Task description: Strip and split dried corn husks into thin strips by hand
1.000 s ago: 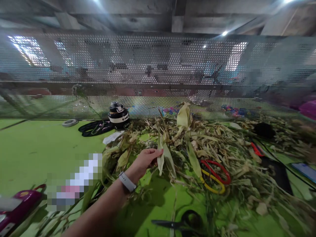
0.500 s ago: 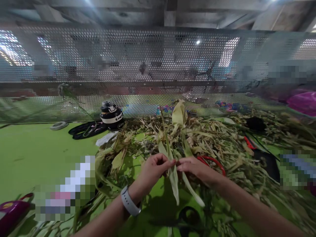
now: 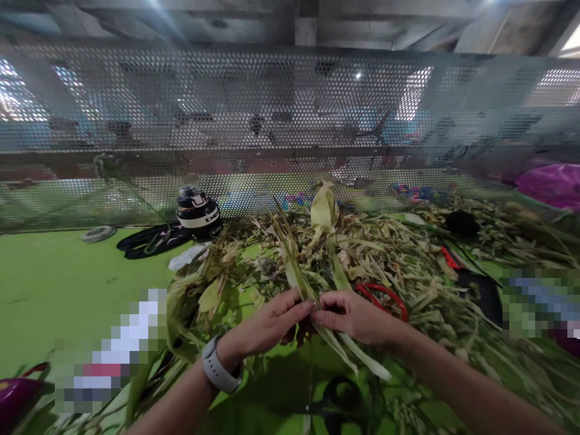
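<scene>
Between my two hands are pale green strips that look like corn husk (image 3: 294,275), their lower ends trailing down to the right. My left hand (image 3: 272,320), with a white band on the wrist, pinches them from the left with thumb and fingers. From the right, my right hand (image 3: 356,317) closes its thumb and bent fingers on the same husk strips, almost touching the left thumb. A broad yellowish husk piece (image 3: 324,208) stands up beyond the hands. Under my forearms lie black-handled scissors (image 3: 342,402), in shadow. Red handles (image 3: 394,296) show just behind my right hand.
Loose dried husk scraps (image 3: 380,235) cover much of the green table (image 3: 90,266). A black bottle (image 3: 198,214) stands at the back left beside a black strap (image 3: 149,238). A perforated metal panel (image 3: 272,115) borders the far edge. A magenta bag (image 3: 548,184) is at far right.
My fingers have closed in around the husk strips, and the right hand's fingers have curled. The strips' lower ends have swung right. The whole view has shifted slightly.
</scene>
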A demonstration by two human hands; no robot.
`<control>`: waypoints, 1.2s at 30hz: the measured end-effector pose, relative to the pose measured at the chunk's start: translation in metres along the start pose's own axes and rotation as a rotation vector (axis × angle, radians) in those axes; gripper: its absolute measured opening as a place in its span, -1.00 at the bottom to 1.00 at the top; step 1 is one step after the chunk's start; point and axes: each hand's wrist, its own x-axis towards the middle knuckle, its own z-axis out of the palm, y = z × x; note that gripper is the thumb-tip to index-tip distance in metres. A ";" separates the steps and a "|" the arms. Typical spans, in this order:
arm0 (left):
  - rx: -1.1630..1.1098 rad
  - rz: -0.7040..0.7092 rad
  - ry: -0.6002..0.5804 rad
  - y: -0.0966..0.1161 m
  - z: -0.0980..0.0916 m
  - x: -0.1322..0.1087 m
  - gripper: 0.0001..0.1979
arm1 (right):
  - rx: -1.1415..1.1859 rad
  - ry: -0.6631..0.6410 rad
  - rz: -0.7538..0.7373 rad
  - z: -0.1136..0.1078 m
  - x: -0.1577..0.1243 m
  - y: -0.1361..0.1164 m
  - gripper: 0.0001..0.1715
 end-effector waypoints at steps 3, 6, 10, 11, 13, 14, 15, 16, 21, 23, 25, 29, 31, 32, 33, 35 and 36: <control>-0.031 -0.011 -0.063 0.000 -0.001 -0.001 -0.68 | -0.010 0.010 0.013 -0.002 -0.001 -0.002 -0.62; -0.094 -0.047 -0.108 0.000 -0.003 -0.001 -0.69 | -0.014 0.030 0.005 -0.002 -0.002 -0.004 -0.62; -0.116 -0.026 -0.095 0.000 -0.006 -0.001 -0.74 | -0.014 0.104 -0.017 0.002 -0.002 -0.004 -0.64; -0.101 -0.017 -0.091 0.000 -0.006 -0.002 -0.75 | -0.027 0.116 -0.025 0.003 -0.002 -0.005 -0.65; -0.064 -0.006 -0.089 0.000 -0.007 -0.003 -0.76 | -0.048 0.119 -0.033 0.005 -0.002 -0.006 -0.69; -0.044 -0.002 -0.088 0.000 -0.008 -0.003 -0.76 | -0.052 0.117 -0.031 0.005 -0.003 -0.007 -0.70; -0.026 -0.001 -0.091 0.000 -0.008 -0.004 -0.76 | -0.054 0.108 -0.023 0.006 -0.003 -0.008 -0.71; -0.009 0.001 -0.097 0.001 -0.008 -0.005 -0.76 | -0.051 0.087 -0.012 0.005 -0.004 -0.009 -0.73; 0.106 0.009 -0.160 0.005 -0.007 -0.007 -0.73 | -0.089 -0.032 0.029 0.003 -0.006 -0.008 -0.79; 0.173 0.013 -0.182 0.008 -0.006 -0.008 -0.71 | -0.167 -0.035 0.005 0.001 -0.006 -0.006 -0.78; 0.223 0.011 -0.205 0.010 -0.005 -0.008 -0.70 | -0.231 -0.051 -0.023 0.000 -0.006 -0.005 -0.76; 0.312 0.023 -0.234 0.016 -0.003 -0.009 -0.74 | -0.310 -0.102 -0.071 0.000 -0.008 -0.006 -0.78; 0.357 0.036 -0.238 0.017 -0.002 -0.009 -0.78 | -0.433 -0.058 -0.178 0.002 -0.009 -0.007 -0.79; 0.366 0.040 -0.240 0.018 -0.001 -0.009 -0.81 | -0.509 -0.020 -0.247 0.003 -0.010 -0.007 -0.79; 0.365 0.041 -0.245 0.018 0.000 -0.009 -0.82 | -0.578 0.015 -0.314 0.004 -0.010 -0.007 -0.80; 0.352 0.042 -0.262 0.018 0.001 -0.009 -0.86 | -0.673 0.052 -0.422 0.005 -0.011 -0.006 -0.80; 0.350 0.043 -0.269 0.018 0.002 -0.009 -0.87 | -0.698 0.052 -0.461 0.006 -0.011 -0.006 -0.80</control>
